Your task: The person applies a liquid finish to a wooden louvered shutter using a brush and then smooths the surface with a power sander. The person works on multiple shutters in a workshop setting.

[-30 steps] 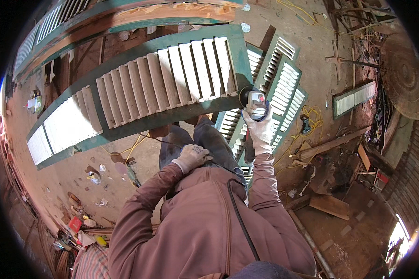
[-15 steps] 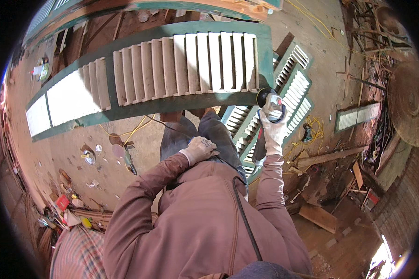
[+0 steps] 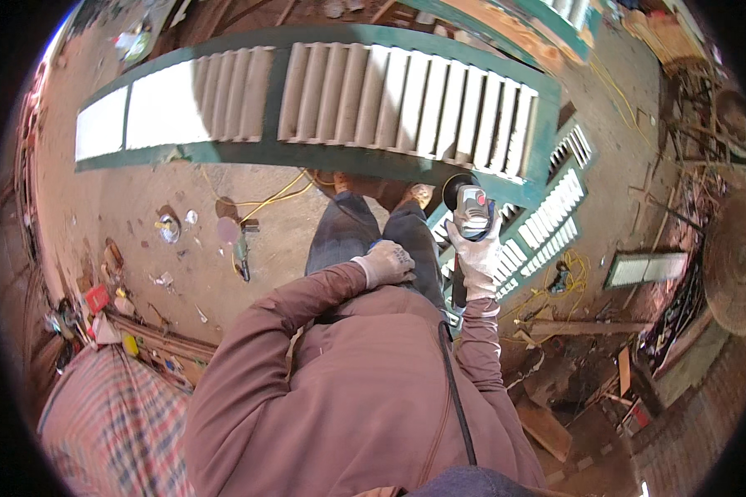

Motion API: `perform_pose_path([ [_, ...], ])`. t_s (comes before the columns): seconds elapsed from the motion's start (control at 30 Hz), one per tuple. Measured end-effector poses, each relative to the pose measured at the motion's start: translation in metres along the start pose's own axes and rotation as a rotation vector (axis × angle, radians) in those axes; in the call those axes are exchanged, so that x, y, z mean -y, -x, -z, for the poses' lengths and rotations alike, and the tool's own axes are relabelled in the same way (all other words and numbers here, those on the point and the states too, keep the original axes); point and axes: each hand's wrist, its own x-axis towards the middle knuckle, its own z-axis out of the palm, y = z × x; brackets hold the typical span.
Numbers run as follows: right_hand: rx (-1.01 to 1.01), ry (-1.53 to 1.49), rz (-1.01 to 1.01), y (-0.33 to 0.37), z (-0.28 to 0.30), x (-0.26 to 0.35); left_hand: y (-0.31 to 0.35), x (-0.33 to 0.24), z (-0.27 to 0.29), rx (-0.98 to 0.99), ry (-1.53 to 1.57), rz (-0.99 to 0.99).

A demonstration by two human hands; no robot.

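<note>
A long louvered shutter (image 3: 307,160) with a green frame and pale slats lies across in front of me. My right hand (image 3: 477,253), in a whitish glove, is wrapped round a handheld power sander (image 3: 472,214) with a silver-grey head. Its dark round pad (image 3: 456,190) meets the near green rail, short of the right-hand corner. My left hand (image 3: 387,263), also gloved, rests at my lap with curled fingers. A bit of blue shows beside it, but whatever lies inside the fingers is hidden. A black cord (image 3: 457,398) runs down over my jacket.
More green louvered shutters (image 3: 547,211) lie stacked below right; another panel (image 3: 646,269) is farther right. A yellow cord (image 3: 278,195) crosses the floor near a second power tool (image 3: 240,253). Scrap wood (image 3: 547,427) lies at the lower right, checked cloth (image 3: 120,414) at the lower left.
My right hand has moved the sander leftward along the near rail, away from the shutter's right corner. The whole view has shifted, and my left hand stays at my lap.
</note>
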Motion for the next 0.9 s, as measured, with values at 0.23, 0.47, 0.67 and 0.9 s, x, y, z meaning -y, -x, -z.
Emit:
perform_pose_path([
  [0.23, 0.197, 0.034, 0.229, 0.024, -0.068, 0.066, 0.060, 0.031, 0.001, -0.143, 0.058, 0.132],
  [0.47, 0.402, 0.132, 0.335, 0.042, -0.140, 0.149, 0.140, 0.065, 0.017, -0.187, 0.179, 0.393],
  [0.67, 0.453, 0.133, 0.471, 0.051, -0.196, 0.203, 0.200, 0.086, 0.035, -0.224, 0.257, 0.532],
  [0.9, 0.503, 0.261, 0.467, 0.049, -0.221, 0.240, 0.227, 0.097, 0.044, -0.228, 0.327, 0.613],
])
